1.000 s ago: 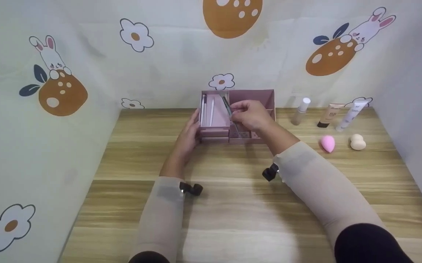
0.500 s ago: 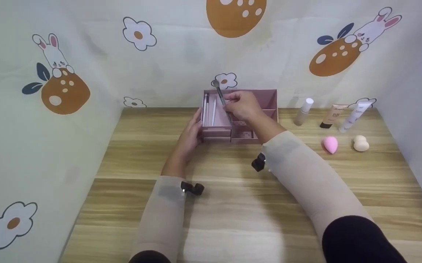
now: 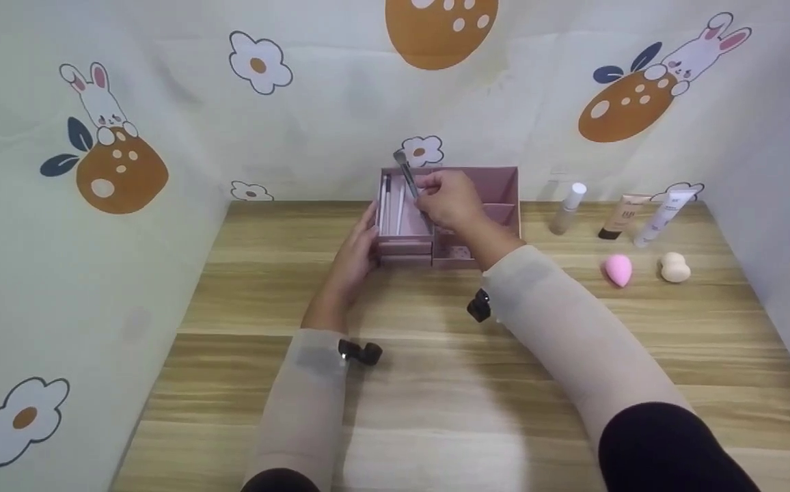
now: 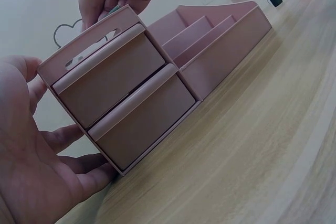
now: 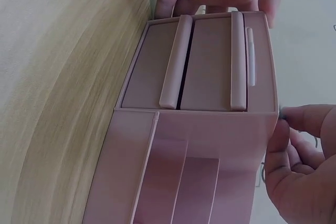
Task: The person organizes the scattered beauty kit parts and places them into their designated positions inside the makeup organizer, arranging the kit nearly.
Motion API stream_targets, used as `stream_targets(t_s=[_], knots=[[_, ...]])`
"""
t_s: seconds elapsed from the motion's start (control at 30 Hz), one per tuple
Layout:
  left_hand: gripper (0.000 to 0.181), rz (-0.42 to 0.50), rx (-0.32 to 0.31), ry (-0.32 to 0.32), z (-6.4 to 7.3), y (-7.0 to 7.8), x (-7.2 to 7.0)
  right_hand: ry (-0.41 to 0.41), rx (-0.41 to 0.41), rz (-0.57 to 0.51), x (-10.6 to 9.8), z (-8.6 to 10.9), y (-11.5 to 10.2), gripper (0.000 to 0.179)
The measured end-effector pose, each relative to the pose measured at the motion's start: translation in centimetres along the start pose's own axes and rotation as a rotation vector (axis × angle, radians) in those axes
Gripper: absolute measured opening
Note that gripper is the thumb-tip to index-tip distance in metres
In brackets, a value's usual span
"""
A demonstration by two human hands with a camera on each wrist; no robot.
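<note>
One slim brush (image 3: 406, 175) is pinched in your right hand (image 3: 454, 203), tilted over the left tray (image 3: 415, 220) of the pink organizer (image 3: 405, 261), where pale sticks (image 3: 400, 208) lie. Your left hand (image 3: 355, 260), fingers spread and fairly straight, touches the organizer's left side, toward the table's (image 3: 429, 383) far edge.

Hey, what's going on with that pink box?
A person is using both hands at the pink box. The right hand pinches a dark brush above the top tray, where slim light sticks lie. The left hand touches the box's left side. A bottle, two tubes, a pink sponge and a beige sponge sit to its right on the table.
</note>
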State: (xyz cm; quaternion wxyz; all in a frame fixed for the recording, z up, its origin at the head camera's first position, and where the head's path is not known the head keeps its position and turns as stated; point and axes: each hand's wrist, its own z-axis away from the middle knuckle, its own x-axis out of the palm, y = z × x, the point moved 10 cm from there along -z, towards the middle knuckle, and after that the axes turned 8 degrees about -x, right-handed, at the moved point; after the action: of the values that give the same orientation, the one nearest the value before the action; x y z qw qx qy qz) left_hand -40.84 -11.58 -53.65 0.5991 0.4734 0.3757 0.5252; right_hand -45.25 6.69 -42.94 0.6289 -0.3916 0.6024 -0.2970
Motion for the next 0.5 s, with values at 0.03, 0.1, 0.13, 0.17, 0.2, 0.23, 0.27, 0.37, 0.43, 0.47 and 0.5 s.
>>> stream_targets(t_s=[0.03, 0.1, 0.13, 0.17, 0.2, 0.23, 0.27, 0.37, 0.43, 0.47, 0.5], knots=[[0.051, 0.009, 0.002, -0.004, 0.02, 0.01, 0.02, 0.005, -0.009, 0.003, 0.02, 0.02, -0.05, 0.034], [0.052, 0.026, 0.007, -0.015, 0.03, 0.05, 0.10, 0.016, -0.020, 0.004, 0.00, 0.11, -0.11, 0.034], [0.052, 0.031, 0.011, -0.019, 0.03, 0.10, 0.14, 0.021, -0.023, 0.003, 0.00, 0.14, -0.12, 0.034], [0.052, 0.033, 0.015, -0.022, 0.03, 0.16, 0.19, 0.028, -0.026, 0.007, -0.04, 0.16, -0.13, 0.034], [0.052, 0.033, 0.019, -0.024, 0.01, 0.22, 0.20, 0.031, -0.023, 0.008, -0.04, 0.18, -0.11, 0.034], [0.052, 0.032, 0.022, -0.023, -0.01, 0.27, 0.22, 0.032, -0.021, 0.012, -0.03, 0.20, -0.14, 0.034], [0.052, 0.029, 0.024, -0.023, -0.04, 0.30, 0.23, 0.033, -0.021, 0.023, -0.04, 0.20, -0.20, 0.034], [0.052, 0.023, 0.022, -0.018, -0.10, 0.31, 0.22, 0.030, -0.031, 0.093, 0.00, 0.07, -0.49, 0.034], [0.052, 0.023, 0.020, -0.016, -0.11, 0.25, 0.20, 0.022, -0.037, 0.141, 0.10, -0.03, -0.66, 0.034], [0.052, 0.023, 0.019, -0.015, -0.11, 0.24, 0.19, 0.018, -0.038, 0.159, 0.12, -0.07, -0.70, 0.035], [0.052, 0.024, 0.019, -0.014, -0.08, 0.23, 0.16, 0.016, -0.037, 0.173, 0.15, -0.10, -0.71, 0.035]])
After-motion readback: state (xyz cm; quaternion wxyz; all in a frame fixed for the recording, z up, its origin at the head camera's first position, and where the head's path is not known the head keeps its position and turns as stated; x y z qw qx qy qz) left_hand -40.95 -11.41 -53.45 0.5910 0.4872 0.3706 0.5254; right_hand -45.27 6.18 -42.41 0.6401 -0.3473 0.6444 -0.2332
